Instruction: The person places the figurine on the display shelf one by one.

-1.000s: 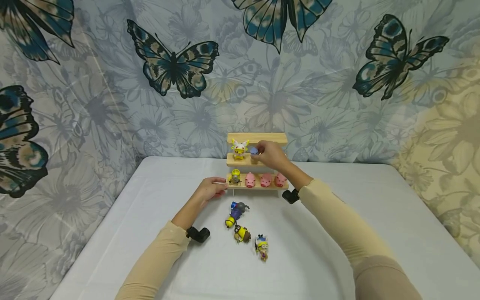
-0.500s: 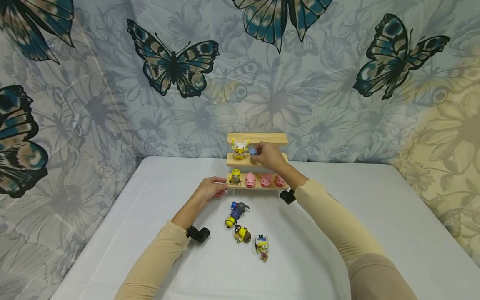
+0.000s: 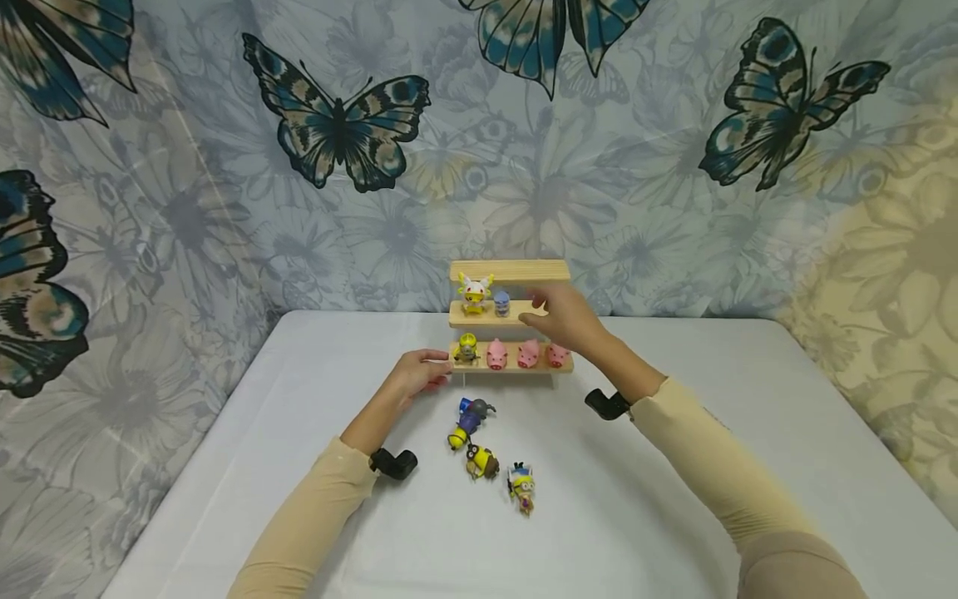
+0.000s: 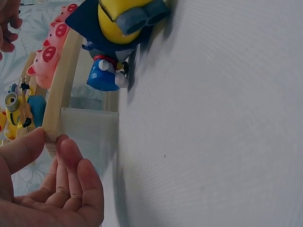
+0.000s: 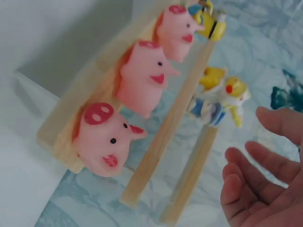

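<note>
A three-tier wooden display shelf [image 3: 511, 271] stands at the back of the table. My left hand [image 3: 416, 376] pinches the left end of its lowest board [image 4: 66, 90] between thumb and fingertips. On the middle board stand a white-and-yellow figurine [image 3: 475, 294] and, to its right, a small blue-and-white figurine [image 3: 502, 304]. Just right of the blue one is my right hand [image 3: 567, 318], fingers loosely bent and holding nothing. Three pink pig figurines [image 5: 142, 78] and a yellow minion figurine with a guitar [image 4: 22, 106] line the lowest board.
On the white table [image 3: 636, 499] in front of the shelf lie several minion figurines: a purple-blue one [image 3: 469, 423], a yellow-and-brown one [image 3: 482, 462] and a blue-hatted one [image 3: 521, 489]. A butterfly-patterned cloth [image 3: 404, 233] hangs behind the table.
My right hand has let go of the blue-and-white figurine, which now stands on the middle board, and has drawn back to the right. The left hand keeps its hold on the shelf.
</note>
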A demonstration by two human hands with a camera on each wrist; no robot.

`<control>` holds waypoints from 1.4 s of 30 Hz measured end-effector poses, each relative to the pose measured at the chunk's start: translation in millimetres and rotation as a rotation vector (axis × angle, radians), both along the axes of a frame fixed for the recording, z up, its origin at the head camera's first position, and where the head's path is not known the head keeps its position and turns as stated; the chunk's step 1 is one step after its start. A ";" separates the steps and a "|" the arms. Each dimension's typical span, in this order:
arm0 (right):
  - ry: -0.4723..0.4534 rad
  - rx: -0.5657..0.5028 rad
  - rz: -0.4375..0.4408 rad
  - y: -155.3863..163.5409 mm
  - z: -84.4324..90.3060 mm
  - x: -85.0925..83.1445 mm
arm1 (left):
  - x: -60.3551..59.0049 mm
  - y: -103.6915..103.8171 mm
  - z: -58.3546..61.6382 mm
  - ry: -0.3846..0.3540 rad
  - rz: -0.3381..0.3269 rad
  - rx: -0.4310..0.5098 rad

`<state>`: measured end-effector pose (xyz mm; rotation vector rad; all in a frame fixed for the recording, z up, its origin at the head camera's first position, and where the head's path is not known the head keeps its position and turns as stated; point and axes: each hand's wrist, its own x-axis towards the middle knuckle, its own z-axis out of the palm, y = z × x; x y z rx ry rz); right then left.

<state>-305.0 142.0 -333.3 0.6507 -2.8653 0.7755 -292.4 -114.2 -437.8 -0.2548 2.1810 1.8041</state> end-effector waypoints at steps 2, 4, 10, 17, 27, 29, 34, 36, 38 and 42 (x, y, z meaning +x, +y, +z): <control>0.035 0.004 0.049 2.5 0.1 8.4 | -0.2 0.1 0.3 -0.002 -0.006 -0.006; 0.058 0.018 0.106 4.2 -0.2 16.9 | -0.5 0.2 -0.4 -0.007 -0.012 -0.013; 0.060 0.120 0.320 1.6 0.3 40.0 | 0.8 0.4 0.7 -0.006 -0.008 -0.013; 0.017 0.213 0.467 -7.7 1.1 63.6 | -0.5 -0.8 1.5 -0.012 -0.008 -0.010; -0.139 0.312 0.611 -12.8 -10.8 80.0 | -1.4 -2.7 0.4 -0.005 -0.007 -0.017; -0.147 0.339 0.654 -13.5 -16.4 83.2 | -1.3 -2.2 -0.3 -0.009 -0.011 -0.027; -0.162 0.391 0.747 -17.7 -28.8 91.9 | -0.9 -2.2 -0.8 -0.009 -0.009 -0.040; -0.182 0.407 0.764 -19.1 -32.5 94.7 | -1.0 -2.2 -0.4 -0.005 -0.011 -0.039; -0.201 0.418 0.775 -19.9 -35.1 97.0 | -1.4 -2.0 0.1 -0.005 -0.014 -0.033; -0.221 0.436 0.800 -20.1 -40.0 100.4 | -2.5 -1.9 0.7 -0.007 -0.021 -0.027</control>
